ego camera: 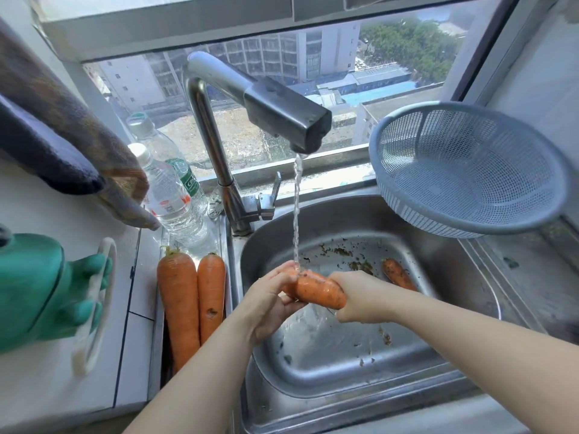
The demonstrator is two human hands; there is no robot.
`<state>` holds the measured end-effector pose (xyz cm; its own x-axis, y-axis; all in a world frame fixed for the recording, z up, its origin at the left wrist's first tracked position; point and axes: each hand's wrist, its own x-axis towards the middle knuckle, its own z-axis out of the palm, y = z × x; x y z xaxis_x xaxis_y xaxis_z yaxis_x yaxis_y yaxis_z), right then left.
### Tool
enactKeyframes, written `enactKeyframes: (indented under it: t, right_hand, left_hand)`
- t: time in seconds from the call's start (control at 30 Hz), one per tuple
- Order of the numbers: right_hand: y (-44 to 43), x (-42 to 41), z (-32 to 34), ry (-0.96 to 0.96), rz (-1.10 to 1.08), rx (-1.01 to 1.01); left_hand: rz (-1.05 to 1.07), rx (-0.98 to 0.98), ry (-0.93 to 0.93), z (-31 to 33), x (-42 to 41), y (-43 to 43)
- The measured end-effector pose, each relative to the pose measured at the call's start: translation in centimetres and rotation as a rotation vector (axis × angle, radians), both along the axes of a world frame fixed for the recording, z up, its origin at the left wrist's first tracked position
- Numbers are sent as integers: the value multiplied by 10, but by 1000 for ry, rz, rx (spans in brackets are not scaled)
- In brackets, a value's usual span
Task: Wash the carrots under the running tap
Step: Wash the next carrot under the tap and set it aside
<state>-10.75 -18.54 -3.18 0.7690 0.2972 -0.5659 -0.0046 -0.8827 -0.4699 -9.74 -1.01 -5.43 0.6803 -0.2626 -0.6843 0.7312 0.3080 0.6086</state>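
Note:
A wet orange carrot (319, 289) is held crosswise over the steel sink (488, 296), right under the thin stream from the tap (282, 111). My left hand (269, 299) grips its left end, fingers curled round it. At its right end, my right hand (360, 296) wraps around it. Another dirty carrot (399, 274) lies in the sink behind my right hand. Two big carrots (191, 302) lie side by side on the sink's left ledge.
A grey plastic colander (470, 170) stands tilted at the right behind the sink. Two water bottles (172, 195) stand left of the tap. Green rubber gloves (47, 289) and cloths (62, 142) hang at the left. Bits of dirt lie in the basin.

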Motion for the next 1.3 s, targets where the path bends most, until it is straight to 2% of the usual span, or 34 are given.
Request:
enactKeyframes:
  t: [0.1,0.33,0.53,0.73,0.9,1.07,1.3]
  right_hand:
    - [0,2,5,5,7,9]
    - [3,-3,2,-85,44,-63]
    - [-4,-1,0,-73,26,-39]
    - [1,-4,7,-128,78,-138]
    - [-1,-2,6,-117,62,-113]
    - [7,-5,12,-186,115,-245]
    - [12,-11,12,-291,170,-372]
  left_hand:
    - [-7,-73,-14,0,0,7]
    - [13,93,14,2,1,-2]
    - [-39,-82,15,4,-2,8]
    - [25,42,32,4,0,-4]
    - [-16,-117,16,7,-2,9]
    - [71,78,50,3,0,-5]
    - [67,99,180,7,6,-1]
